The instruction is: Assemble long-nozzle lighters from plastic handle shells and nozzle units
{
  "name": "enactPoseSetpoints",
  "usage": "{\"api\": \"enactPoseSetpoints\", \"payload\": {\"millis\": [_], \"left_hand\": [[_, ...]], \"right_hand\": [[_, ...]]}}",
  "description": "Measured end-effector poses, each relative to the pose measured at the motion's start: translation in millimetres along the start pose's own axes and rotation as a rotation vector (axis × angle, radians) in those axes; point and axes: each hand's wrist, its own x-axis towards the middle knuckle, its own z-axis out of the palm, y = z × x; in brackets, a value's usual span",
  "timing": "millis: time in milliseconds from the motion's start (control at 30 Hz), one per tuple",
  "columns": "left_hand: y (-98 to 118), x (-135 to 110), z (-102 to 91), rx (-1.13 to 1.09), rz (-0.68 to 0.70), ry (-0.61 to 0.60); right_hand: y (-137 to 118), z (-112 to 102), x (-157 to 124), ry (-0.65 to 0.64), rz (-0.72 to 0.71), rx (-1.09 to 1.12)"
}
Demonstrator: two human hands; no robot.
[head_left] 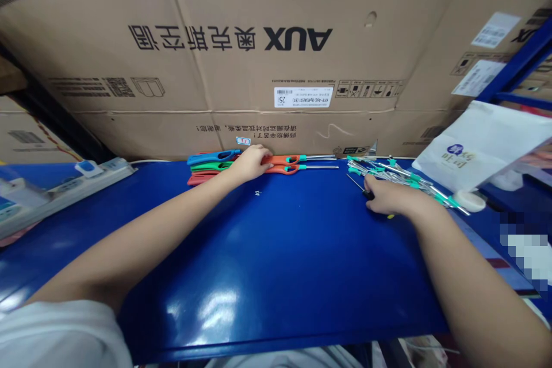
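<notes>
My left hand (252, 163) is at the back of the blue table, its fingers closed around the body of an orange long-nose lighter (282, 160). A second orange lighter (287, 169) lies alongside, just in front; both have metal tubes pointing right. Left of the hand are a blue lighter body (211, 157), a green one (211, 167) and a red one (202, 177), partly covered by my wrist. My right hand (386, 195) grips a screwdriver (356, 183) by its dark handle, the thin shaft pointing up and left. Behind it lies a pile of metal tubes with green ends (403, 175).
A large cardboard box (241, 80) walls off the back. At the left runs a white power strip (99, 175) with plugs. On the right are a white bag (478, 144), a roll of tape (470, 201) and a blue metal post (504, 75).
</notes>
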Motion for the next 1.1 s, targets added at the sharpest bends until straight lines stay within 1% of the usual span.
{"api": "enactPoseSetpoints", "payload": {"millis": [167, 300, 433, 600, 933, 1100], "left_hand": [[1.4, -3.2, 5.9, 0.058, 0.027, 0.066], [7.8, -6.8, 6.8, 0.094, 0.062, 0.118], [14.2, -8.9, 10.7, 0.115, 0.101, 0.121], [17.6, -7.9, 15.7, 0.154, 0.126, 0.111], [34.3, -12.0, 21.6, 0.249, 0.076, 0.102], [37.0, -12.8, 22.0, 0.273, 0.034, 0.113]], "right_hand": [[1.6, 1.9, 2.2, 0.02, -0.019, -0.017], [1.9, 3.8, 6.7, 0.094, -0.037, -0.069], [0.1, 6.2, 10.7, 0.165, -0.066, -0.097], [-5.1, 10.5, 12.7, 0.173, -0.109, -0.102], [-11.7, 14.5, 13.1, 0.165, -0.141, -0.112], [-13.4, 13.2, 9.8, 0.168, -0.149, -0.121]]}}
